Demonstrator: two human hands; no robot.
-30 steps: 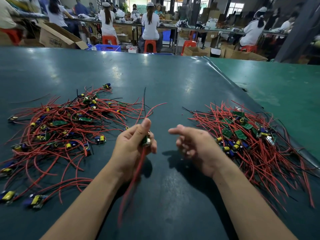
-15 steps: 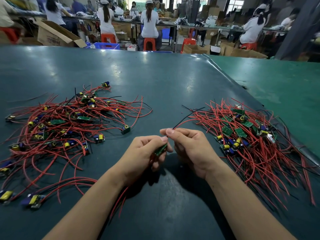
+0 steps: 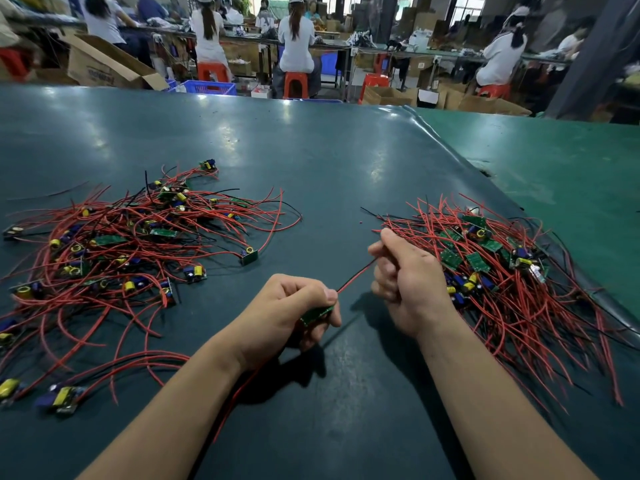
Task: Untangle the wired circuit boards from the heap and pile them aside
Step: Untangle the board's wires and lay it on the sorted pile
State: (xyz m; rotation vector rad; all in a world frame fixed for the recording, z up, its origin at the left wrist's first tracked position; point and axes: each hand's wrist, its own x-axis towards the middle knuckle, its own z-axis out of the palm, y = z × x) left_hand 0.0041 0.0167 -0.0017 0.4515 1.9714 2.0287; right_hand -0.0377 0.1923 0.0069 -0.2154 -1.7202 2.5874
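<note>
A tangled heap of red-wired circuit boards sprawls over the left of the dark table. On the right lies a second pile of boards, its wires combed toward me. My left hand grips one small green circuit board at table centre. A red and black wire runs taut from that board up to my right hand, whose curled fingers pinch it. Another red wire trails back under my left forearm.
A single board lies apart at the heap's right edge. Loose boards sit near my left elbow. The table's raised right edge borders a lighter green table. Seated workers and cardboard boxes fill the background.
My left hand brought the board down to the centre, my right hand met it and took the wires, then pulled away up and right, stretching them straight.
</note>
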